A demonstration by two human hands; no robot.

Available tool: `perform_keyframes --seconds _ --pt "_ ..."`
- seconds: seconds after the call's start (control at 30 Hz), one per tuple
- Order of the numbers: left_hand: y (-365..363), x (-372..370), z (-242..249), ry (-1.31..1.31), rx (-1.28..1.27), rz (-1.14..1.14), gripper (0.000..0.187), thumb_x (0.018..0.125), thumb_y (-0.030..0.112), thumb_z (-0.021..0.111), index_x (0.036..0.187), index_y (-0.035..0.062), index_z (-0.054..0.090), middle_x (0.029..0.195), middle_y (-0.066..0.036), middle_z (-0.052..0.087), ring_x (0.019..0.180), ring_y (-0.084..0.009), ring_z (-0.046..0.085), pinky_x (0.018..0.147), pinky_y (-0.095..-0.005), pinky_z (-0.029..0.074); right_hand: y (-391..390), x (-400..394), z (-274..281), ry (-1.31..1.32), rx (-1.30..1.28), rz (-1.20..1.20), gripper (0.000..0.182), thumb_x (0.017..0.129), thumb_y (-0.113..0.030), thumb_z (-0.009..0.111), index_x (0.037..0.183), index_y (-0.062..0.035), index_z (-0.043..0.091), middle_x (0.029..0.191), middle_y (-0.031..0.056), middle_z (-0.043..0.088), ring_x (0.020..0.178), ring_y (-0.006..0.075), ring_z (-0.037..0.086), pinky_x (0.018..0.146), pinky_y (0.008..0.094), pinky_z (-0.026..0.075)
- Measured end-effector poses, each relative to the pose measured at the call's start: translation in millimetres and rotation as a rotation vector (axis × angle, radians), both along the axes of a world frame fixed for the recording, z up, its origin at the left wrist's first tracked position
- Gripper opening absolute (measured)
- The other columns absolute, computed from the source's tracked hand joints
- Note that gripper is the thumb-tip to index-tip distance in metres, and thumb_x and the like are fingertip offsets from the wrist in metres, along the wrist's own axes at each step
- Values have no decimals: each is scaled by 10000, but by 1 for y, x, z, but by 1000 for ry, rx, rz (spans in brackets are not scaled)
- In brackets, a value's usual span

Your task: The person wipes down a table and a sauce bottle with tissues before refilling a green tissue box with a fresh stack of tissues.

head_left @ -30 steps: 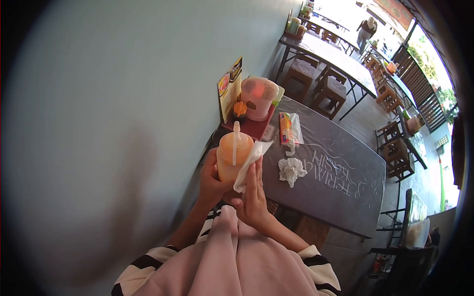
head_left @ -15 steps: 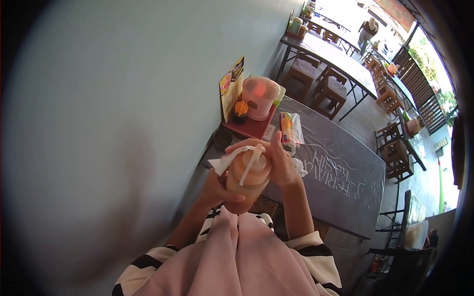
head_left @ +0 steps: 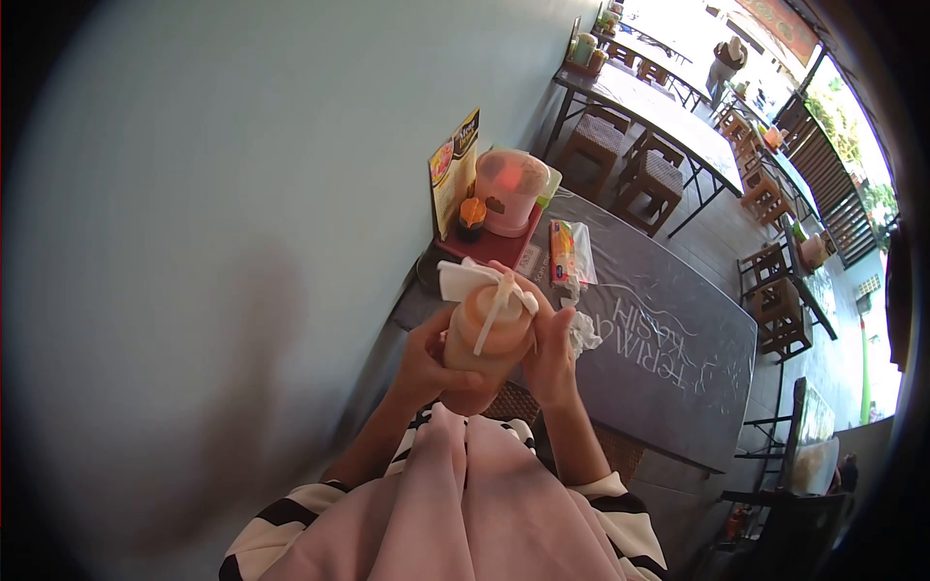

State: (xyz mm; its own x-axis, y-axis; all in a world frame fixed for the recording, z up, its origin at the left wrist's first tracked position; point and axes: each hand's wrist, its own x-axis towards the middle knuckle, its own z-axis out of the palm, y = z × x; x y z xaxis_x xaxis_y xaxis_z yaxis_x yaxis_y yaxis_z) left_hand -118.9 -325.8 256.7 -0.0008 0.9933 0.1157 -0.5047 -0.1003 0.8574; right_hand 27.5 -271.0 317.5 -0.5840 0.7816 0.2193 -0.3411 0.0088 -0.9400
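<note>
Leftmost, a pale wall (head_left: pixel 223 194) is seen, and room for the left arm is bounded by it. The left hand (head_left: pixel 424 363) is closed around the side of a clear plastic cup (head_left: pixel 475 373) of orange-brown drink, with the thumb laid across its front. Beyond that hand, a dark round dish (head_left: pixel 427 271) is partly hidden at the wall-side edge of the bench (head_left: pixel 678 407). A menu card (head_left: pixel 453 179) is stood upright by the wall, beside a sauce bottle (head_left: pixel 472 220) with an orange cap. A white tissue (head_left: pixel 465 281) is held against the far side of the cup's lid. The cup, topped by a pale straw (head_left: pixel 492 324), is held tilted between both hands, near the bench's near edge; whether it is over the bench cannot be told. A pink-based container (head_left: pixel 506 198) is carried on a red tray (head_left: pixel 499 254). The right hand (head_left: pixel 550 358) is curved around the lid's far and right sides, with the tissue pressed under its fingers; the fingertips are partly hidden. Just past it, a tissue packet (head_left: pixel 564 254) and a crumpled tissue (head_left: pixel 585 334) are laid on the bench. Farther right, open surface is left around the white lettering (head_left: pixel 644 339), out to the bench's right-hand edge.
</note>
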Motion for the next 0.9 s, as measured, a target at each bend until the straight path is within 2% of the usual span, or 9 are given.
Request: perform_keyframes --seconds 0.27,0.33,0.4,0.47,0.57,0.67,0.73,0.8,0.9 --pt "9 7 4 182 37 265 719 647 80 799 1270 -13 454 1157 -89 568 1059 -169 567 902 -302 478 -25 -5 -10 -311 547 -441 483 991 -204 332 1391 63 288 1448 207 310 1352 293 293 1090 368 233" --pt "10 7 2 267 57 311 704 653 73 792 1265 -17 457 1148 -90 571 1051 -169 572 891 -299 485 -19 -5 -9 -298 546 -445 451 984 -159 355 1379 56 321 1436 218 328 1351 297 298 1089 355 232" --pt "9 6 2 231 63 310 705 649 71 793 1263 -18 459 1138 -87 575 1038 -169 580 869 -292 498 -8 -4 -5 -309 544 -392 420 956 -101 411 1361 5 382 1394 246 374 1289 357 385 1023 355 348" --pt "10 4 -1 251 83 289 710 647 73 795 1265 -17 458 1137 -85 576 1037 -166 579 867 -295 499 3 -3 2 -298 489 -408 385 972 -158 409 1325 -6 439 1325 235 464 1241 301 464 992 340 378" --pt "7 1 3 231 73 189 723 639 70 800 1271 -10 458 1139 -83 575 1039 -163 576 878 -302 491 33 14 4 -280 116 0 401 992 -263 394 1236 27 525 1163 165 596 1079 175 557 936 304 413" --pt "5 2 0 173 4 22 735 623 81 813 1267 3 467 1145 -76 572 1047 -158 564 899 -305 468 54 23 19 -127 -80 379 452 966 -266 409 1236 83 505 1224 162 563 1123 215 534 988 309 373" --pt "4 9 -8 148 -35 -67 739 612 94 823 1258 10 476 1146 -70 570 1052 -154 556 909 -304 454 64 17 12 -97 -129 411 465 922 -270 420 1115 124 575 1145 209 604 1093 261 562 1015 341 361" --pt "7 21 -13 140 72 -5 752 598 136 843 1246 22 480 1138 -49 570 1055 -146 544 911 -295 436 74 11 4 -6 -34 743 362 897 -201 447 1027 84 628 1019 186 650 1033 249 586 966 330 395" --pt "6 26 -10 11 -11 -20 772 591 173 856 1242 23 470 1147 -47 559 1059 -144 535 910 -294 427 80 8 -11 -14 -83 689 392 876 -233 450 942 102 642 1010 211 653 986 275 608 960 349 404"
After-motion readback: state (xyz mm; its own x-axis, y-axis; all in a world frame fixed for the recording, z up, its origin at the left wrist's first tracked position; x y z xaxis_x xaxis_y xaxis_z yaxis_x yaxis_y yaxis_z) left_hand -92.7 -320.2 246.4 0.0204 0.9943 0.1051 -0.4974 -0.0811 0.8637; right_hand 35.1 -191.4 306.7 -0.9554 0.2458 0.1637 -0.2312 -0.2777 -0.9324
